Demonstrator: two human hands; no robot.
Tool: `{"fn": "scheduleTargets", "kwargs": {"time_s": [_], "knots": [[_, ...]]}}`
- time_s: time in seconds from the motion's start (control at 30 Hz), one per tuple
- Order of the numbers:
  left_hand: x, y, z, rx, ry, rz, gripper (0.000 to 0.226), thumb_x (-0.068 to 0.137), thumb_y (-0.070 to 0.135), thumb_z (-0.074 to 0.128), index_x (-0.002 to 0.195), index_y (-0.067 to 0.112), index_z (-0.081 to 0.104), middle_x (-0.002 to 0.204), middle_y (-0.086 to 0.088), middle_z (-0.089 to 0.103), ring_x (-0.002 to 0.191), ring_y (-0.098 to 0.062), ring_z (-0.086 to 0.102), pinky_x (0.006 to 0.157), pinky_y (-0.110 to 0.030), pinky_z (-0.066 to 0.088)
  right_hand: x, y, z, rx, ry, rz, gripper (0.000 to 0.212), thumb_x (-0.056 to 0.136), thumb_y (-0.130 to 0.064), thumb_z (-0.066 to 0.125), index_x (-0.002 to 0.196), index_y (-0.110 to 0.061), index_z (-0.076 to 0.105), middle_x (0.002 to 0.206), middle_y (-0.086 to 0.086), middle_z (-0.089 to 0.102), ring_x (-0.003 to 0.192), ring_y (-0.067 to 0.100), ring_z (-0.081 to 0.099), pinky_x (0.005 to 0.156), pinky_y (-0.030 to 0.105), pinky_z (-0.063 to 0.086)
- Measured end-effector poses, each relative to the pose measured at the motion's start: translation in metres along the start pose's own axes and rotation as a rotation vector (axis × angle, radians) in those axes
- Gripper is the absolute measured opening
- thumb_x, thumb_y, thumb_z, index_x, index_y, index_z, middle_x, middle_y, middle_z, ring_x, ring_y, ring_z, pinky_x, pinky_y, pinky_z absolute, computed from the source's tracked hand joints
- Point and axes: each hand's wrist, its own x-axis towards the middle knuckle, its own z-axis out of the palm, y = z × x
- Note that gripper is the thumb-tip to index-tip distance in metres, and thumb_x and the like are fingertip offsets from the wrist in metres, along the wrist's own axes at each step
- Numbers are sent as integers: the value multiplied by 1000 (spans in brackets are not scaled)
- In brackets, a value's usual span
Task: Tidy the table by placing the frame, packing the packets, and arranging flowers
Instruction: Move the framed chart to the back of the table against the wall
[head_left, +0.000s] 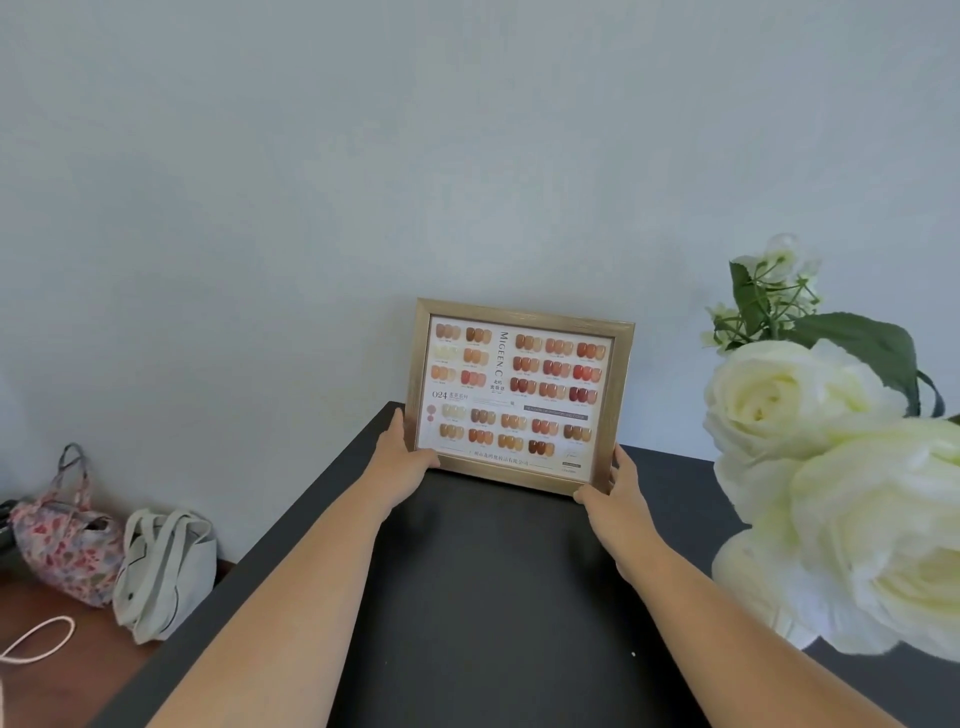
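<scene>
A gold-coloured frame with a chart of nail colour swatches stands upright near the far edge of the dark table, close to the pale wall. My left hand grips its lower left corner. My right hand grips its lower right corner. Large white artificial flowers with green leaves fill the right side, close to the camera. No packets are in view.
Left of the table, on a lower brown surface, lie a floral cloth bag and a white tote bag. A pink cord loops at the left edge. The pale wall rises right behind the frame.
</scene>
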Motion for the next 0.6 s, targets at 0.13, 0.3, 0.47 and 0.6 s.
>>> {"fn": "scheduleTargets", "kwargs": {"time_s": [0.13, 0.3, 0.47, 0.6], "knots": [[-18, -14, -1, 4, 97, -9, 97, 84, 12, 65, 155, 34, 2, 162, 1, 20, 145, -25, 27, 113, -46, 27, -7, 3, -3, 35, 8, 14, 88, 84, -5, 60, 149, -39, 12, 151, -8, 39, 129, 16, 45, 86, 27, 38], [-63, -24, 4, -74, 236, 94, 82, 86, 6, 62, 152, 33, 22, 154, 9, 35, 133, -14, 43, 102, -33, 37, -21, 6, -11, 39, 33, 10, 85, 85, -2, 59, 152, -29, 13, 154, 0, 34, 139, 18, 35, 110, 37, 34], [-119, -26, 12, -119, 175, 149, 60, 85, 9, 60, 136, 36, 44, 129, 17, 54, 116, -4, 53, 90, -21, 39, -51, 5, -17, -17, -18, -8, 73, 85, -8, 58, 147, -31, 26, 150, -5, 38, 135, 15, 37, 108, 35, 34], [-162, -24, 24, -82, 72, 203, 37, 86, 12, 60, 107, 42, 58, 107, 18, 66, 103, 3, 60, 82, -15, 41, -74, 12, -27, -134, -158, -49, 56, 85, -15, 60, 135, -35, 43, 137, -10, 48, 123, 8, 42, 94, 26, 34]]}}
